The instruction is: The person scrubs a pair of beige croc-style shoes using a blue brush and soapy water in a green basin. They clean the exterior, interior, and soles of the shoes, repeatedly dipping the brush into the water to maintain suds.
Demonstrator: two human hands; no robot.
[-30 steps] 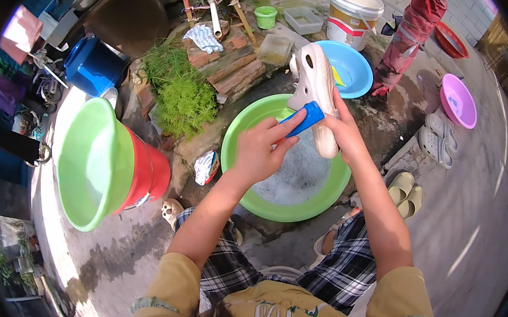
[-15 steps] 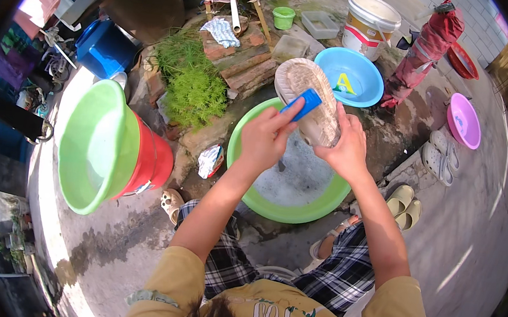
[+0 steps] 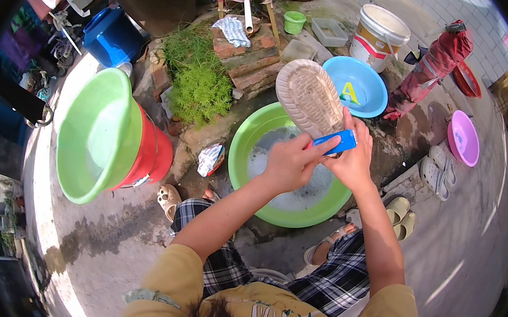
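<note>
My right hand (image 3: pixel 356 159) grips a beige shoe (image 3: pixel 310 93) by its near end, with the patterned sole turned up toward me. Pinched in my left hand (image 3: pixel 292 162) is a small blue block-shaped scrub brush (image 3: pixel 343 143). The brush lies over the sole's near end, close to my right fingers; its bristle side is hidden. Both hands are above a large green basin (image 3: pixel 291 218) of sudsy grey water. The shoe tilts up over the basin's far rim.
A tilted light-green tub (image 3: pixel 76 166) rests on a red bucket (image 3: pixel 153 155) at left. Beyond the basin are a blue basin (image 3: pixel 373 99), a white bucket (image 3: pixel 378 39) and stacked bricks (image 3: pixel 250 66). Clogs (image 3: pixel 437 173) and olive shoes (image 3: pixel 404 219) lie at right, near a purple basin (image 3: pixel 462 139).
My left hand has moved the brush from the middle of the sole down and right to its near end. The shoe has shifted slightly, its sole now facing me more fully.
</note>
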